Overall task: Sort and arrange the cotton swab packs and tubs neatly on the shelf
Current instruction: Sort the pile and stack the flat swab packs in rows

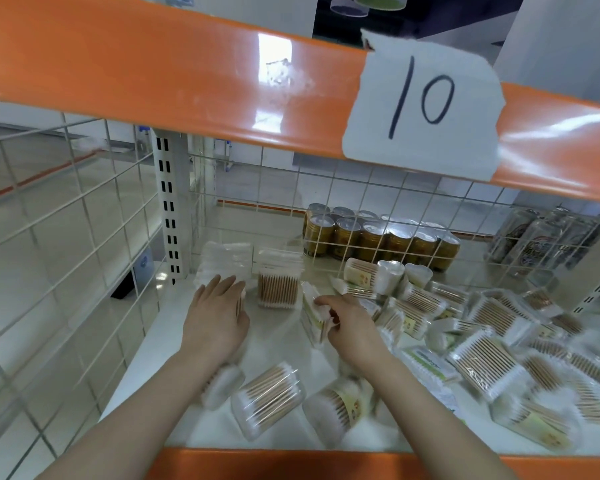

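Note:
On the white shelf [278, 344] my left hand [217, 315] lies flat, fingers straight, against a stack of clear cotton swab packs [226, 259] at the back left. A second stack of swab packs [278, 280] stands just right of it. My right hand [349, 323] grips a blurred swab pack [314, 315] held on edge above the shelf. Round clear tubs of swabs [269, 398] lie on their sides near the front edge. A jumbled heap of swab packs and tubs [482, 327] covers the shelf's right half.
Gold cans [378, 239] stand behind the wire back grid, with more cans [537, 237] at the far right. A wire side panel [66, 244] closes the left. The orange upper shelf edge [187, 81] with a paper label "10" [423, 102] hangs overhead.

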`<act>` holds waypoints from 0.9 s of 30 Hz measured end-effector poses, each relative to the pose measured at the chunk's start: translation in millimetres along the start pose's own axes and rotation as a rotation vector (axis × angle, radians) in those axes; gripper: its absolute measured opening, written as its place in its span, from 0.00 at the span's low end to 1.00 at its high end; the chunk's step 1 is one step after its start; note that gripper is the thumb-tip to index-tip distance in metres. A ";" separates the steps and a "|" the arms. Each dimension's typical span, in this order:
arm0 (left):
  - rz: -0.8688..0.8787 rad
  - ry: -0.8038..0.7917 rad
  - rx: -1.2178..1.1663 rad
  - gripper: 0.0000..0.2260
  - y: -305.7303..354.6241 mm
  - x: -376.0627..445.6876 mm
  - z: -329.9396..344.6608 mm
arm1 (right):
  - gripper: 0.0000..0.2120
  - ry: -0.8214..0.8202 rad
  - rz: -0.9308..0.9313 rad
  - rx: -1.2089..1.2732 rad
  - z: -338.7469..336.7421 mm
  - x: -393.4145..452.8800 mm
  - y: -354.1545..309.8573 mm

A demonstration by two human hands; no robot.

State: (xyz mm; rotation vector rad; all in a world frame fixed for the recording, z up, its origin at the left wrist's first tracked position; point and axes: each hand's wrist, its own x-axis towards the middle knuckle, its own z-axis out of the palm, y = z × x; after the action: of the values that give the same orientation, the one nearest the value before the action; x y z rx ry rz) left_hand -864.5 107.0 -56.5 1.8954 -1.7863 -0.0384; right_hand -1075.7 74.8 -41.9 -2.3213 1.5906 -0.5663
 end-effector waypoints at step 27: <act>0.019 -0.012 0.047 0.22 -13.1 4.8 12.5 | 0.19 -0.067 -0.161 -0.309 -3.1 24.1 3.2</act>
State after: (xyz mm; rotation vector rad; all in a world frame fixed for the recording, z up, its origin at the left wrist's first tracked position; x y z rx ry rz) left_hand -856.5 97.9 -70.8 1.9142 -1.8282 -0.0002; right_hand -1072.0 51.1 -36.6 -2.6802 1.5644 -0.2871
